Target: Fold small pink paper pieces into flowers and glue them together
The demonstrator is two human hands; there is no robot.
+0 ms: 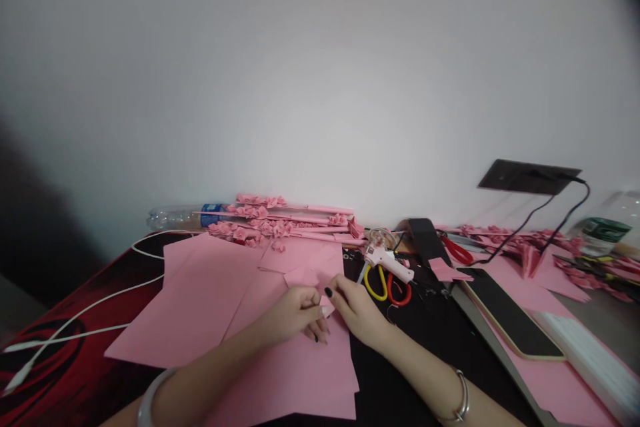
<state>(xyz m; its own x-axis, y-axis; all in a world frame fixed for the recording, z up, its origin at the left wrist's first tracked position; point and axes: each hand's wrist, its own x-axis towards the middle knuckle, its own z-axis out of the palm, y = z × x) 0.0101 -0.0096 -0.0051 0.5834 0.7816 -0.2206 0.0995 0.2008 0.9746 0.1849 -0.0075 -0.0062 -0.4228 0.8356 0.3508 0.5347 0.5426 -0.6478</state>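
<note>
Over the pink paper sheets (200, 293), my left hand (295, 313) and my right hand (357, 313) meet close together with curled fingers. A small piece of pink paper (329, 305) shows between them, pinched at the fingertips; its full shape is hidden by the fingers. Just beyond the hands lie smaller pink paper pieces (300, 277). To the right of my right hand rest a white glue gun (390, 263) and scissors with one yellow and one red handle loop (376, 282).
Pink paper flowers on stems (280, 227) lie along the wall beside a plastic bottle (175, 217). White cables (75, 300) cross the left side. On the right are a phone (513, 313), a laptop-like grey edge (493, 347), a red-handled tool (456, 250) and another bottle (607, 227).
</note>
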